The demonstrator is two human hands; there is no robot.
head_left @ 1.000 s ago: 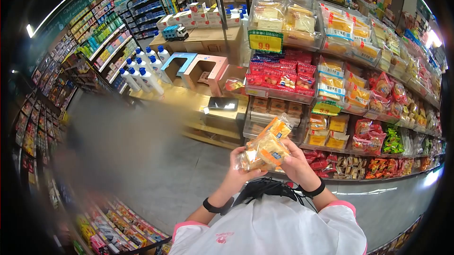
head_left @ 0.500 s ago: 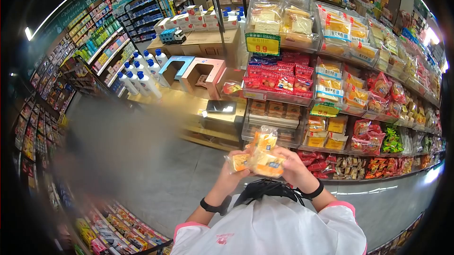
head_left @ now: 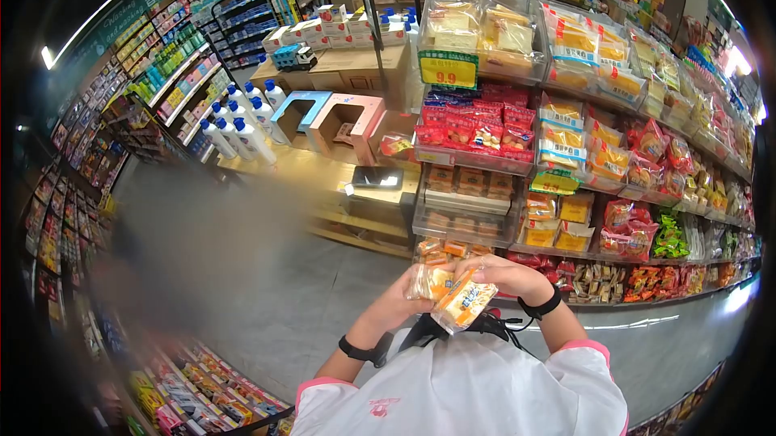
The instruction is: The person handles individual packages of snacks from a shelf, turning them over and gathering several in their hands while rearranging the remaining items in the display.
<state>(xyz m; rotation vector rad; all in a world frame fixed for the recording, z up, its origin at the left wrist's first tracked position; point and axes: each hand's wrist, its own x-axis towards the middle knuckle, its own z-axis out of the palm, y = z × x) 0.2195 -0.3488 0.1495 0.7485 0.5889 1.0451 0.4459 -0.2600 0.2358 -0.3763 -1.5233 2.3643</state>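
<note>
Tipped lower since earlier, the front packet (head_left: 465, 305) got pinched from its right by the right hand (head_left: 511, 276), long axis slanted shirtward; the back packet (head_left: 431, 282) was left-hand (head_left: 402, 303) gripped.

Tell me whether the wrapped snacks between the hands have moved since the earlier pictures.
Yes. The wrapped snacks are now farther below the clear bin of red packets, closer to the white shirt.

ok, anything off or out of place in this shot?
Maybe the toy truck: a lone one on the carton, beside small white-and-red boxes. No spill visible, but a grey blur hides some floor.
</note>
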